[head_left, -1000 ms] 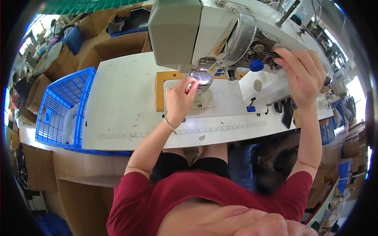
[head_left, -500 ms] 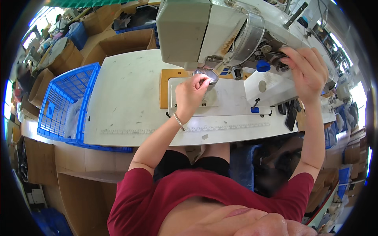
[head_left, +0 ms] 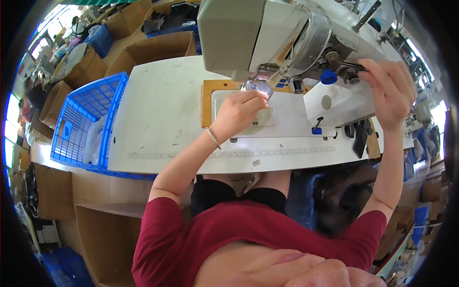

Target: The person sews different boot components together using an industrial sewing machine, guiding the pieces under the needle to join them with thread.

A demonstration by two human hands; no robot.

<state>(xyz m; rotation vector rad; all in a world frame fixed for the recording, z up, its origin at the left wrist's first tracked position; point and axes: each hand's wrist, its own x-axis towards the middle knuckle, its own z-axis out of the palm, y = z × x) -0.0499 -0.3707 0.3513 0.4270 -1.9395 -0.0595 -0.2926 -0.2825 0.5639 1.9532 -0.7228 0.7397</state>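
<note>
Left hand [head_left: 237,111]: shifted slightly nearer the needle area of the sewing machine [head_left: 267,33], fingers now bunched at the small shiny piece [head_left: 258,87]. Right hand [head_left: 392,91]: raised marginally, fingers spread wider at the machine's right end.

White worktable [head_left: 162,110], blue crate [head_left: 81,119], cardboard boxes [head_left: 158,45], bright windows left.

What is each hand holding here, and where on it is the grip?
The left hand pinches a small shiny piece by its lower edge under the sewing machine head. The right hand grips the machine's right-end parts; which exactly cannot be told.
</note>
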